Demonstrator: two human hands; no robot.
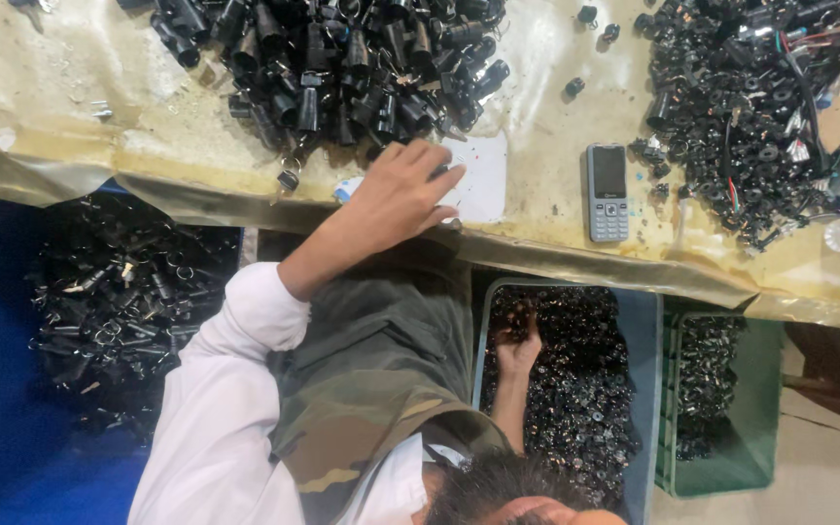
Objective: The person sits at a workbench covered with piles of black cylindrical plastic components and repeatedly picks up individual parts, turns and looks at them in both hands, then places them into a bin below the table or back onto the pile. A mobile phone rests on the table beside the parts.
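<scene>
Over a desk (pixel 556 209) covered in yellowed sheeting, a person's left hand (pixel 402 199) rests, fingers spread open, beside a heap of black plastic parts (pixel 342 68), while the right hand (pixel 517 345) dips into a grey bin (pixel 646 331) of similar pieces, apparently closing on some.

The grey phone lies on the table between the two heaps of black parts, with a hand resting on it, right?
Not quite: the head view shows the grey phone lying on the table as you say, but untouched. The left hand rests apart from it, on a white sheet beside one heap of black parts.
</scene>
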